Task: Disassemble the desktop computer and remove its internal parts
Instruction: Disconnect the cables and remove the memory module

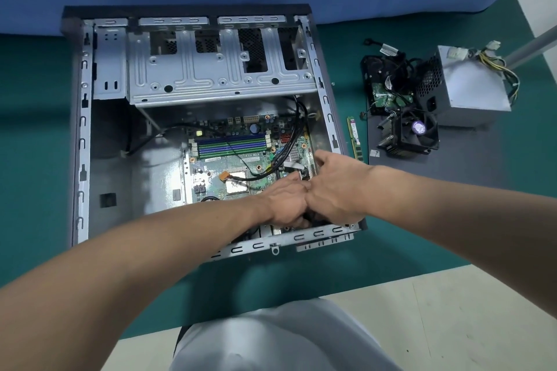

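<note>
Computer case (81, 129) lay open by the bench's (36, 159) back edge, motherboard (229, 159) inside, left hand (286, 202) and right hand (337, 187) together in its near right corner, fingers (324, 157) curled among cables, their hold impossible to tell.

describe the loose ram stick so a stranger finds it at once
Find the open computer case on the green table. Between its right wall and the dark panel of bulky parts lies the ram stick: a thin green strip, alone on bare table.
</note>
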